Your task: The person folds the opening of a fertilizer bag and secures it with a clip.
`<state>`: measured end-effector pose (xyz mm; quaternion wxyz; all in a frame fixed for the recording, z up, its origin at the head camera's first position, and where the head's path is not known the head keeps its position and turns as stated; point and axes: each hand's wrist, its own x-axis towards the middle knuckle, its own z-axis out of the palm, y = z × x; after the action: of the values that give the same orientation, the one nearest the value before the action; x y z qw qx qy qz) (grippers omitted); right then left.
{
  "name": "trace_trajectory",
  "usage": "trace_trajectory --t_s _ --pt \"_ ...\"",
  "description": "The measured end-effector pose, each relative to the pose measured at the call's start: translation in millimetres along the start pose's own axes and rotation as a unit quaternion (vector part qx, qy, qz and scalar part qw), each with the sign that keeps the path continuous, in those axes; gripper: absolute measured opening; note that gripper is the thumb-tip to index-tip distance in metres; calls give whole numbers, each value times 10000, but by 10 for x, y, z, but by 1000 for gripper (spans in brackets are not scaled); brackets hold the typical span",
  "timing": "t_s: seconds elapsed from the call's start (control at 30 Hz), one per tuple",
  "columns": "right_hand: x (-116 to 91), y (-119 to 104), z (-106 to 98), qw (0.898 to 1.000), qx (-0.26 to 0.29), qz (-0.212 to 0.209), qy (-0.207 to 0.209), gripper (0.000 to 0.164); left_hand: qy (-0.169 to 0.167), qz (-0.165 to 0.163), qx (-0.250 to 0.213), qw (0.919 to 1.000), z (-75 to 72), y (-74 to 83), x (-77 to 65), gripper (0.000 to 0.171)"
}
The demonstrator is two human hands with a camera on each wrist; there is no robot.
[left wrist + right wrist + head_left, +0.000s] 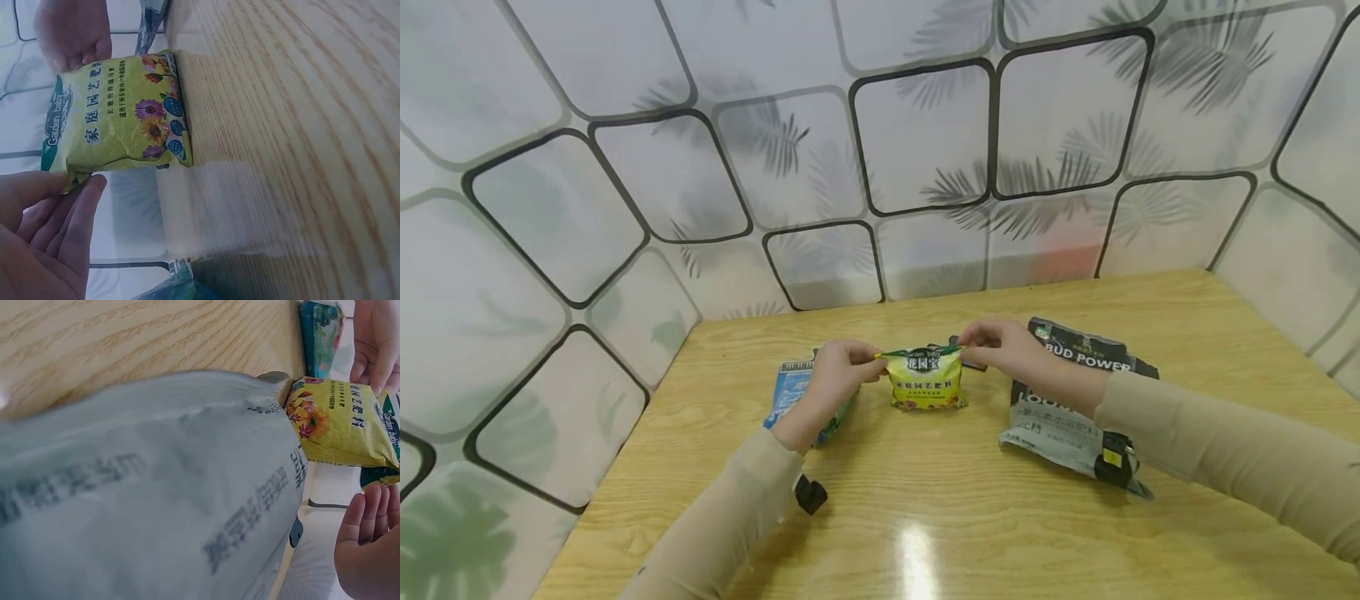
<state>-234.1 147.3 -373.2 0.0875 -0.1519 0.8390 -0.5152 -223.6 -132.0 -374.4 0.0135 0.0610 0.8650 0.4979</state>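
A small yellow bag of plant fertilizer (pixel 927 388) with a green top edge and printed flowers is held upright at the middle of the table. My left hand (pixel 835 379) pinches one upper corner between thumb and fingers. At the opposite upper corner, my right hand (pixel 1006 350) pinches the bag. In the left wrist view, the bag's printed front (pixel 125 119) faces the camera, its bottom edge at the tabletop. The right wrist view has the yellow bag (pixel 340 419) partly behind a large grey pouch (pixel 144 487).
A black and grey "BUD POWER" pouch (pixel 1060 429) lies under my right forearm. Left of the yellow bag, a blue and green packet (pixel 790 387) is partly covered by my left hand. Something dark (pixel 976 363) sits behind the yellow bag. A patterned curtain (pixel 925 142) borders the wooden table (pixel 970 517).
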Motion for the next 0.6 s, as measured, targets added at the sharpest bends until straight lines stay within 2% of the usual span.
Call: trace_trajectory --t_s 0.4,0.6 --pt "50 2 -42 9990 433 -44 89 31 -17 38 -38 10000 -2 -4 -8 15" --pt "100 17 -42 9992 350 -17 173 30 -10 74 3 10000 -4 -2 -17 16"
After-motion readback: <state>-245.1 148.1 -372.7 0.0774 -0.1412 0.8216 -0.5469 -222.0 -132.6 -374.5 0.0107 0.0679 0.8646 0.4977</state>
